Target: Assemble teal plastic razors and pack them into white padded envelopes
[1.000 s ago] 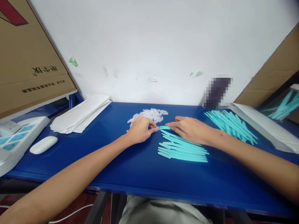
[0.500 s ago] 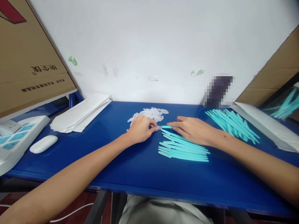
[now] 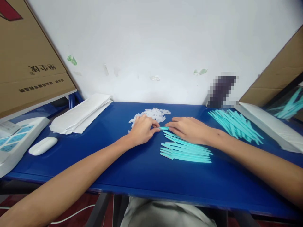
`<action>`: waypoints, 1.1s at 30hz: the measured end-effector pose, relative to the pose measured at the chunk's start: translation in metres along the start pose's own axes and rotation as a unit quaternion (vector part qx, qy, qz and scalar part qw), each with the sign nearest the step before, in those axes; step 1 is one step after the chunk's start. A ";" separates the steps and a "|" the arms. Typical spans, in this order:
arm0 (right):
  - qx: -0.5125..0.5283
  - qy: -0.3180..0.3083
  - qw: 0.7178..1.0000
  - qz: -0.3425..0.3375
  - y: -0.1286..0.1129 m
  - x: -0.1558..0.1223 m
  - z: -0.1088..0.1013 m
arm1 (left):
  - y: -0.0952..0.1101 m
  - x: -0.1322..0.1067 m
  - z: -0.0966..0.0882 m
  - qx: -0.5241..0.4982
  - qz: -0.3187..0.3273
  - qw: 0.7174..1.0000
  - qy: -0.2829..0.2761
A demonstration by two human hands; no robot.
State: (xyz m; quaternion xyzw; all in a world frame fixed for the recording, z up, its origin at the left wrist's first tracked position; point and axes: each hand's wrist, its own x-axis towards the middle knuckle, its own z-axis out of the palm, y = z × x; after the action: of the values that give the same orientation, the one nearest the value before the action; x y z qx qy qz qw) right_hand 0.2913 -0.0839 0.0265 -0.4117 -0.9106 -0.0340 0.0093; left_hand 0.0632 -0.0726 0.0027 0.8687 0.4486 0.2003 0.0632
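Observation:
My left hand (image 3: pixel 142 130) and my right hand (image 3: pixel 187 128) meet at mid-table over one teal razor stick (image 3: pixel 164 128). The left fingers pinch a small clear cap at the stick's tip. The right fingers are closed on the stick's handle. Just below them lies a neat row of several teal sticks (image 3: pixel 186 150). A heap of clear plastic caps (image 3: pixel 151 114) lies right behind the left hand. A loose pile of teal sticks (image 3: pixel 234 124) rests to the right of my right hand.
The blue table (image 3: pixel 142 170) carries a stack of white paper bags (image 3: pixel 80 114) at the left, a white mouse (image 3: pixel 43 145) and a white device (image 3: pixel 14 138). Cardboard boxes (image 3: pixel 28 63) flank both sides. A white tray (image 3: pixel 267 126) sits at the right.
The right hand has slid a little left, so less of the teal stick shows between the two hands. The view has shifted slightly.

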 end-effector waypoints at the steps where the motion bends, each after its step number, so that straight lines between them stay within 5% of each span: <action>1: 0.002 0.008 1.000 -0.002 0.000 0.001 -0.002 | -0.001 -0.001 -0.002 0.014 0.007 1.000 0.019; 5: 0.019 0.064 0.998 -0.004 0.003 -0.004 -0.011 | -0.001 -0.003 -0.013 0.010 0.038 0.994 0.103; 11: 0.046 0.118 0.992 -0.012 0.001 -0.021 -0.009 | 0.013 -0.004 -0.008 -0.154 0.104 0.967 0.175; 16: 0.014 0.164 0.986 -0.037 -0.003 -0.026 -0.004 | 0.017 -0.004 -0.007 -0.095 0.210 0.945 0.231; 22: 0.024 0.201 0.978 -0.048 -0.004 -0.035 -0.001 | 0.015 -0.007 -0.013 -0.030 0.251 0.945 0.208; 26: -0.057 0.232 0.969 -0.061 0.000 -0.038 0.005 | 0.014 -0.009 -0.007 -0.052 0.252 0.947 0.192; 33: -0.101 0.269 0.956 -0.060 0.008 -0.043 0.008 | 0.015 -0.009 -0.012 -0.062 0.136 0.984 0.100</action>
State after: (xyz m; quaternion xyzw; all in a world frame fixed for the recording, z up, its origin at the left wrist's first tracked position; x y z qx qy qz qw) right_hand 0.3254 -0.1102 0.0171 -0.3312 -0.8891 -0.2362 0.2100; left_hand 0.0656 -0.0893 0.0153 0.8915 0.3174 0.3201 0.0444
